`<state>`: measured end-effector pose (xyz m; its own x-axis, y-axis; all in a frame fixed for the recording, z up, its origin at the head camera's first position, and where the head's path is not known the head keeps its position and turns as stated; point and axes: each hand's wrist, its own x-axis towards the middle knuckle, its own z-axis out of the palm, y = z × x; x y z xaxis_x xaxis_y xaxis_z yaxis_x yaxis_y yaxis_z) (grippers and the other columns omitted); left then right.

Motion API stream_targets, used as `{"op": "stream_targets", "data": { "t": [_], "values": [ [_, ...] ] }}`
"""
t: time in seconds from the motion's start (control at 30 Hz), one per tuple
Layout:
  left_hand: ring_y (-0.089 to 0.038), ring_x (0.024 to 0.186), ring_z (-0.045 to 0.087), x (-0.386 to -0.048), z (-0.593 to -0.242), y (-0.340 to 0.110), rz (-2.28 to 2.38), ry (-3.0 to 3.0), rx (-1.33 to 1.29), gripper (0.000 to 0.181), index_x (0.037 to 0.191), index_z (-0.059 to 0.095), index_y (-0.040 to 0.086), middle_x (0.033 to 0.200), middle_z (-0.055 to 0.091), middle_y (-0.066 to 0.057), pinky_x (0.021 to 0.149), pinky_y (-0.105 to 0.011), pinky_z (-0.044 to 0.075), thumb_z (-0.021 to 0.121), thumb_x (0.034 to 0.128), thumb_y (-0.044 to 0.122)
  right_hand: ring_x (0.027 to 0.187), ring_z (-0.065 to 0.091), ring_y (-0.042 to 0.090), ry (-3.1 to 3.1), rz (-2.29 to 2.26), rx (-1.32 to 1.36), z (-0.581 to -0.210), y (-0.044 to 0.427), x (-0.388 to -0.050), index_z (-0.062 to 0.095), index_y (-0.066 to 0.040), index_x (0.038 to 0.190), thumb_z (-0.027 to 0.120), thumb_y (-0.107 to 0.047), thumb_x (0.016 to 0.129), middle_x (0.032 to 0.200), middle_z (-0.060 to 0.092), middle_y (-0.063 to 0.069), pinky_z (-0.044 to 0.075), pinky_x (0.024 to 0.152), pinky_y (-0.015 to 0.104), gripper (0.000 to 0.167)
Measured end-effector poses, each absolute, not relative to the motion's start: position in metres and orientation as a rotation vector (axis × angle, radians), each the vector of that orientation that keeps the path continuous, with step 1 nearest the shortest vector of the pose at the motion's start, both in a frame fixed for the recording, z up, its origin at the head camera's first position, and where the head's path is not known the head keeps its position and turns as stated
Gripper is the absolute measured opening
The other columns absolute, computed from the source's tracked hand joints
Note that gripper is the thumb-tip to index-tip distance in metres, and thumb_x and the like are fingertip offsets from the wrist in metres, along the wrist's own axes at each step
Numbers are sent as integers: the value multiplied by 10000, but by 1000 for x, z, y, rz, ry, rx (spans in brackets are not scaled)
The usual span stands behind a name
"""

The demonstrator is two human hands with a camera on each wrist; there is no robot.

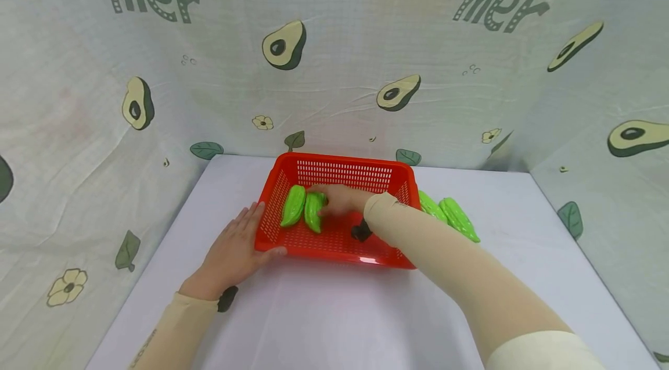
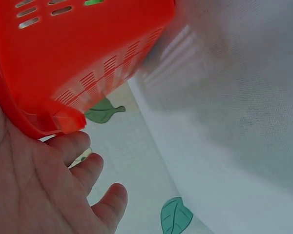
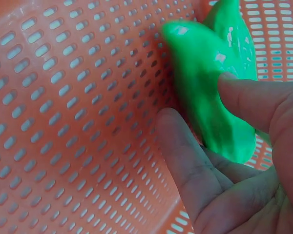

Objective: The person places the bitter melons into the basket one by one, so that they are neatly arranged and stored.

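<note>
A red plastic basket (image 1: 334,251) with slotted walls stands on the table. My left hand (image 1: 235,251) rests against its left front corner, fingers fairly straight. In the left wrist view the fingers (image 2: 71,146) touch the outside of the rim. Inside the basket, toward the left, lie two glossy ridged green peppers, the left pepper (image 1: 294,205) and the right pepper (image 1: 313,213). My right hand (image 1: 340,198) is at the right one. In the right wrist view the thumb touches this pepper (image 3: 205,83), the index finger stands apart from it, and another finger is partly hidden behind its lower end.
Outside the basket, on its right, lie more green peppers (image 1: 459,220), partly covered by the right forearm. The white table (image 1: 324,318) meets a printed cloth backdrop (image 1: 334,114) at the back and sides. A small dark object (image 1: 360,230) shows by the right wrist.
</note>
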<state>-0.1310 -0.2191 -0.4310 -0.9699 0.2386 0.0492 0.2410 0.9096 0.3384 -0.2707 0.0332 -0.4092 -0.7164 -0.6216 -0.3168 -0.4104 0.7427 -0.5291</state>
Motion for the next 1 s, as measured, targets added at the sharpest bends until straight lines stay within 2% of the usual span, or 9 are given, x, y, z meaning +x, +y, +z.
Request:
{"op": "stream_targets", "data": {
  "t": [0.33, 0.57, 1.0],
  "values": [
    [-434, 1467, 169, -130, -429, -219, -532, -3069, -385, 1188, 1587, 150, 19, 1627, 181, -200, 1173, -565, 173, 552, 794, 807, 1148, 513, 193, 2431, -577, -820, -411, 30, -270, 375, -206, 1553, 677, -161, 960, 1381, 540, 80, 415, 1055, 400, 667],
    [-438, 1465, 172, -129, -428, -218, -543, -3067, -386, 1186, 1587, 150, 17, 1625, 184, -204, 1170, -570, 176, 566, 796, 797, 1103, 525, 193, 2414, -611, -810, -411, 33, -271, 374, -208, 1552, 684, -147, 951, 1310, 572, 79, 433, 1024, 398, 679],
    [-442, 1460, 182, -128, -425, -216, -531, -3082, -361, 1183, 1583, 170, 14, 1620, 199, -209, 1166, -573, 188, 593, 789, 782, 1142, 513, 196, 2424, -614, -758, -404, 38, -270, 380, -236, 1551, 722, -200, 932, 1336, 557, 67, 418, 1039, 401, 708]
  ]
}}
